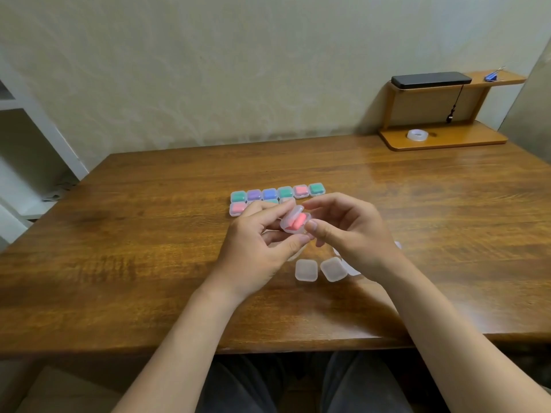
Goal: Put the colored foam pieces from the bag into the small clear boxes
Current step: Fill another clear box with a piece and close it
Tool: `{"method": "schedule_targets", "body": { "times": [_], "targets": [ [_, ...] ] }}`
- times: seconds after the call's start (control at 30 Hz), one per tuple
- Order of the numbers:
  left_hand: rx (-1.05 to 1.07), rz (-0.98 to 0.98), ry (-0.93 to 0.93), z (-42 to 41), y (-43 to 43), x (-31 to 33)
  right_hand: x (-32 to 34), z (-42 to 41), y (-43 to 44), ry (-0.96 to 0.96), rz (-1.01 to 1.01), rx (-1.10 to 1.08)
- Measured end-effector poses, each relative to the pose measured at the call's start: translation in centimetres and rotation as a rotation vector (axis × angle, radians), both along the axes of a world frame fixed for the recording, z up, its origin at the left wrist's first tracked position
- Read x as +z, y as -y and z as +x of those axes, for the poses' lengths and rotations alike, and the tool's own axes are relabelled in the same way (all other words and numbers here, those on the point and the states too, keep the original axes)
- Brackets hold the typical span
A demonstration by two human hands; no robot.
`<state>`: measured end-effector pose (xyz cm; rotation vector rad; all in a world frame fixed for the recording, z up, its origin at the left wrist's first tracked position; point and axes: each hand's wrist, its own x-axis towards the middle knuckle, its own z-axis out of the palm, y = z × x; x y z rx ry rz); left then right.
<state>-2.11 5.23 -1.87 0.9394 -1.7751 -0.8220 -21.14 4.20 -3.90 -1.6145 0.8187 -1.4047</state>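
Observation:
Above the wooden table (149, 234), both my hands hold one small clear box (293, 223) with its hinged lid partly raised. Pink foam pieces (299, 222) sit inside it. My left hand (256, 248) grips the box from the left and below. My right hand (348, 234) pinches its right side, thumb on the front edge and fingers at the lid. Behind the hands lie two rows of shut filled boxes (277, 193) showing green, purple, blue and pink foam; the front row is partly hidden. Empty clear boxes (306, 270) lie under my right wrist. No bag shows.
A small wooden shelf (441, 141) stands at the table's back right, with a roll of clear tape (417, 134) on its base, a black case (430, 79) and blue clips (492, 76) on top. The wall runs behind the table. My knees show below the front edge.

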Motion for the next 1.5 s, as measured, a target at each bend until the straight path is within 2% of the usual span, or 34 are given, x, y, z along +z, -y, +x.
{"method": "schedule_targets", "body": {
  "times": [0.23, 0.5, 0.77, 0.93, 1.0, 1.1, 1.33, 1.5],
  "targets": [
    [0.057, -0.154, 0.111, 0.3, 0.4, 0.4, -0.2, -0.1, 0.3, -0.102, -0.088, -0.062],
    [0.069, -0.19, 0.218, 0.9, 1.4, 0.1, -0.3, -0.3, 0.5, -0.35, -0.228, -0.157],
    [0.055, -0.184, 0.24, 0.8, 1.5, -0.3, -0.6, -0.1, 0.7, -0.418, -0.23, -0.202],
    [0.158, -0.19, 0.232, 1.3, 2.2, -0.3, -0.8, -0.4, 1.5, -0.432, -0.211, -0.282],
    [0.233, -0.185, 0.212, 2.1, 3.2, -0.4, -0.8, -0.9, 2.6, -0.522, -0.185, -0.391],
    [0.324, -0.178, 0.309, 3.2, 4.0, -1.1, -0.9, -1.5, 4.4, -0.773, -0.147, -0.531],
    [0.385, -0.097, 0.39, 4.8, 4.8, -3.2, -1.1, -0.6, 8.0, -1.091, 0.008, -0.551],
    [0.388, -0.178, 0.381, 4.6, 5.1, -4.3, -1.1, 0.0, 8.6, -1.222, 0.032, -0.541]
  ]
}}
